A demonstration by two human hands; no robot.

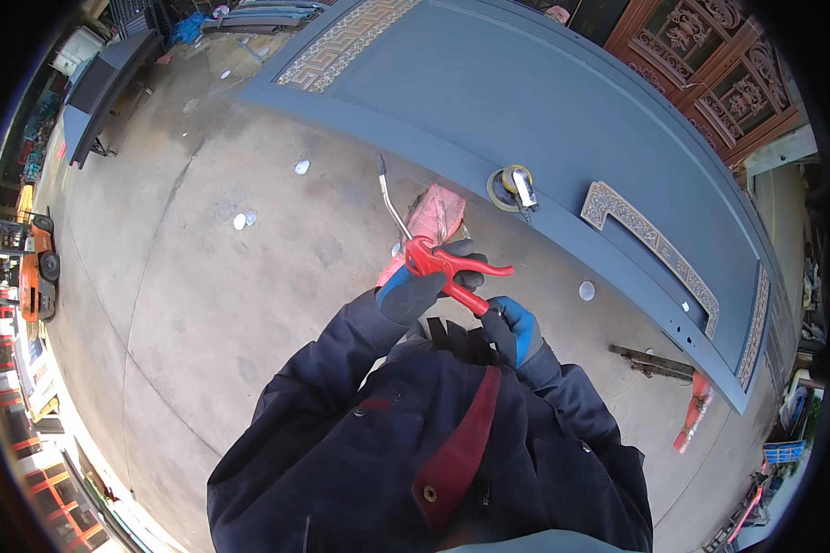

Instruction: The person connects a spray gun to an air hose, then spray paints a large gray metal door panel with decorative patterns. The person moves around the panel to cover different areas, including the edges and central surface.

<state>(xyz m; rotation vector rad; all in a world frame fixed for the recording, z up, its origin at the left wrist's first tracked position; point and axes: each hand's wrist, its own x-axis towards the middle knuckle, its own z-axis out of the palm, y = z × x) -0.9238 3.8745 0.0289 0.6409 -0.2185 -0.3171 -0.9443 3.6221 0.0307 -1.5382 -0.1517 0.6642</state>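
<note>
The red air gun sits in front of the person's chest, between the two gloved hands. Its long axis slants from near right to far left: the handle ends by the right hand, and the thin bent nozzle reaches far and a little left, its dark tip pointing away from the body.

The left hand grasps the gun around its body, with dark fingertips showing on the far side, by the lever. The right hand grips the near end of the handle — whether a hose joins there is hidden by the glove. So the left hand is the one nearer the nozzle, and the right is the one at the tail.

The large blue-grey door panel lies beyond both hands, far and to the right, its near edge running from far left to near right. In this view the nozzle's tip shows just short of that edge — its height above the floor I cannot tell. A round sander rests on the panel's near border, farther and to the right of the gun.
</note>
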